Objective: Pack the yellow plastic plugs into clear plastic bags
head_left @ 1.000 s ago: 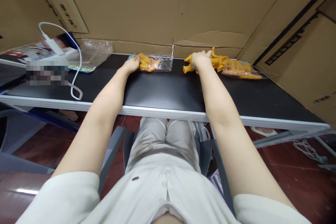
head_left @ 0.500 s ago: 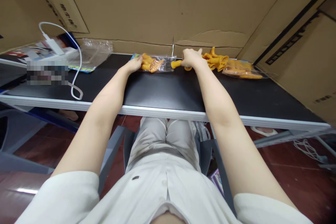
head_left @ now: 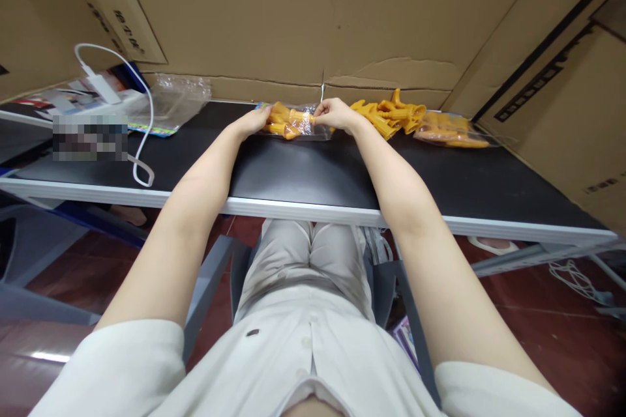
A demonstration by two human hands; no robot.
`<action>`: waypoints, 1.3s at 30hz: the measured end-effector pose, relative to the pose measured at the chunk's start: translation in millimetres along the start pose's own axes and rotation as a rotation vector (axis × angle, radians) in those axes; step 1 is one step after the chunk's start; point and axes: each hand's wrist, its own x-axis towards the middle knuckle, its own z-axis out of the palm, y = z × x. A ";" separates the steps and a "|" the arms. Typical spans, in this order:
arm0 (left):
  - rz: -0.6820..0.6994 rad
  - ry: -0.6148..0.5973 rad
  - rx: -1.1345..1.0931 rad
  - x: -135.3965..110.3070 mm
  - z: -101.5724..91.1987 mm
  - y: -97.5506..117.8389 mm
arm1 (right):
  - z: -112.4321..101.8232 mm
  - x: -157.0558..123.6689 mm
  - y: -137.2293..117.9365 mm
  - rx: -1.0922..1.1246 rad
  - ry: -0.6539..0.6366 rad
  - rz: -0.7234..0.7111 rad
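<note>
My left hand (head_left: 253, 122) is closed on the left end of a clear plastic bag (head_left: 320, 133) with a coloured header. Inside the bag lie several orange-yellow plastic pieces (head_left: 281, 111). My right hand (head_left: 337, 114) is at the bag's right end, its fingertips pinched on a narrow orange-yellow plastic piece (head_left: 308, 118) that extends left among the bagged ones. To the right of that hand is a loose pile of similar pieces (head_left: 396, 114) with branching shapes and flared ends. A filled clear bag (head_left: 447, 129) of them lies beyond the pile.
Flat clear bags (head_left: 173, 104) lie at the left of the black tabletop (head_left: 303, 172). A white cable (head_left: 150, 101) with an adapter (head_left: 104, 86) loops over papers there. Cardboard walls (head_left: 274, 13) enclose the back and right side.
My right hand has moved left from the loose pile to the bag, bringing an orange-yellow piece to its right end. My left hand has stayed on the bag, shifting slightly right.
</note>
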 end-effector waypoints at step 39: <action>0.225 0.124 -0.130 -20.8 -2.3 41.8 | 15.3 -20.2 -17.1 0.814 -0.172 0.092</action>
